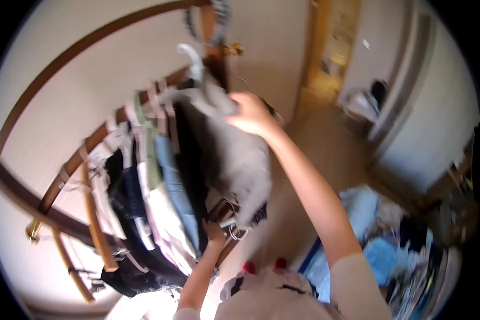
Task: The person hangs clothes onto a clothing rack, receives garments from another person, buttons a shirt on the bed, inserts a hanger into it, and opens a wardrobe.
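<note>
My right hand [250, 114] is closed on the shoulder of a grey long-haired or soft-looking garment [245, 160]. That garment is on a white hanger [193, 61] whose hook stands up at the end of the clothes rail [93, 141]. Low down, my left hand [213, 233] is beside a black garment [189, 144] and some white hangers [236, 229]. Its fingers are blurred and partly hidden, so its grip does not show. Left of the grey piece hang a blue garment [173, 181], a green one [152, 154] and several others.
Wooden hangers [93, 218] hang at the left of the rack's curved brown frame [42, 69]. On the floor at right lies a big heap of clothes [381, 256]. A doorway [330, 53] opens at the back, with a basket of things [360, 106] near it.
</note>
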Motion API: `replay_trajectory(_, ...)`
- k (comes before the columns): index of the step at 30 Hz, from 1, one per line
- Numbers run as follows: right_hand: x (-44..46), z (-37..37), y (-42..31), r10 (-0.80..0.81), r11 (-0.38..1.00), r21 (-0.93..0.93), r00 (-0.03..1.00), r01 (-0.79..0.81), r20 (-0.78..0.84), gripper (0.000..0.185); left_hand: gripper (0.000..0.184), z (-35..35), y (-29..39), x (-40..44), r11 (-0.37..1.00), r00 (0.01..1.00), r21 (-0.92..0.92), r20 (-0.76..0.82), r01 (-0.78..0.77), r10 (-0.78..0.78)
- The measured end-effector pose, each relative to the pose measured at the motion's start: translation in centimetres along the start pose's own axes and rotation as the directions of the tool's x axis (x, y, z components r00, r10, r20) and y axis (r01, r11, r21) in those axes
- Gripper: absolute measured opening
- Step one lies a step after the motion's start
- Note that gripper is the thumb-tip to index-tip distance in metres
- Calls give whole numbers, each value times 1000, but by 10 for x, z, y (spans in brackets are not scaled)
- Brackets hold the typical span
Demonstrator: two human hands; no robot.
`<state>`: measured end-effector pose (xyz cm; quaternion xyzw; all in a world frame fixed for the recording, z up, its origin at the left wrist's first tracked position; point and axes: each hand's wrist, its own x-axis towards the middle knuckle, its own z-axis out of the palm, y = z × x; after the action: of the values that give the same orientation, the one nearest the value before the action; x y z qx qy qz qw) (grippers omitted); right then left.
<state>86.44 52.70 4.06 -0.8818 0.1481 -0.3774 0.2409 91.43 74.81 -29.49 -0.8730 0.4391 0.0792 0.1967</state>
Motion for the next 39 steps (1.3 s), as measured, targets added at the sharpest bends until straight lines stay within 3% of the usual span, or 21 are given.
replay_trajectory(1, 0, 5, -2, 71, 996, 60, 997, -73, 32, 55, 44, 25, 13, -1, 996, 995, 47, -56, -77, 79)
replay_trajectory(2, 1, 16, 5, 115, 991, 57, 991, -118, 68, 60, 40, -7, 26, -22, 984, 981, -30, -85, -177, 174)
replay_trajectory(3, 1, 14, 1, 222, 974, -7, 953, -226, 205, 62, 36, -47, 46, -42, 962, 971, -132, -44, -239, 235)
replay_trajectory(5, -3, 37, 16, 238, 942, 208, 961, -263, 138, 61, 26, -51, 79, -47, 860, 863, -154, -233, -487, 448)
replay_trajectory(7, -16, 50, 21, 201, 913, 372, 978, -170, -46, 54, 26, -68, 105, -71, 572, 623, -273, -490, -774, 610)
replay_trajectory(9, -48, 35, 5, 134, 922, 383, 977, -61, -167, 66, 24, -92, 123, -99, 406, 507, -304, -526, -862, 683)
replay_trajectory(11, -94, 10, 4, -2, 960, 249, 898, 124, -439, 72, 25, -129, 133, -112, 364, 467, -293, -512, -884, 721)
replay_trajectory(13, -152, -50, 29, -108, 922, 311, 925, 230, -364, 64, 25, -154, 144, -112, 354, 458, -292, -503, -888, 733)
replay_trajectory(15, -223, -108, 94, 24, 957, 290, 988, 21, -151, 57, 24, -175, 172, -103, 322, 441, -304, -557, -897, 704)
replay_trajectory(16, -273, -116, 141, 209, 975, 117, 954, -187, -215, 51, 25, -185, 188, -99, 312, 415, -274, -575, -910, 705)
replay_trajectory(17, -332, -132, 184, 326, 938, -9, 886, -348, -329, 48, 25, -192, 206, -94, 308, 406, -266, -558, -913, 724)
replay_trajectory(18, -393, -160, 222, 590, 807, 221, 760, -548, -272, 46, 25, -194, 227, -86, 261, 378, -280, -562, -924, 736)
replay_trajectory(19, -471, -160, 275, 752, 621, 111, 549, -776, -364, 51, 25, -201, 248, -81, 221, 356, -296, -563, -930, 746)
replay_trajectory(21, -609, -184, 309, 740, 399, -66, 363, -915, -567, 54, 26, -214, 296, -75, 225, 358, -298, -534, -928, 766)
replay_trajectory(23, -652, -225, 285, 807, 107, 28, 70, -994, -586, 60, 27, -222, 341, -72, 174, 339, -360, -467, -916, 817)
replay_trajectory(28, -681, -276, 321, 733, 83, -30, 82, -996, -675, 55, 30, -251, 437, -65, 108, 281, -453, -333, -885, 900)
replay_trajectory(30, -681, -284, 369, 726, 241, -87, 239, -967, -645, 48, 30, -256, 472, -57, 131, 302, -491, -286, -861, 909)
replay_trajectory(34, -657, -301, 437, 722, 319, -117, 321, -940, -613, 43, 28, -285, 513, -47, 156, 320, -548, -217, -822, 922)
replay_trajectory(35, -649, -307, 446, 714, 321, -122, 324, -939, -620, 43, 28, -288, 512, -47, 148, 314, -544, -226, -826, 922)
replay_trajectory(37, -643, -302, 492, 779, 154, -66, 162, -986, -606, 41, 27, -301, 529, -24, 179, 330, -538, -198, -824, 923)
replay_trajectory(39, -641, -302, 521, 802, 148, -29, 137, -989, -582, 51, 27, -307, 538, -4, 142, 292, -524, -216, -840, 932)
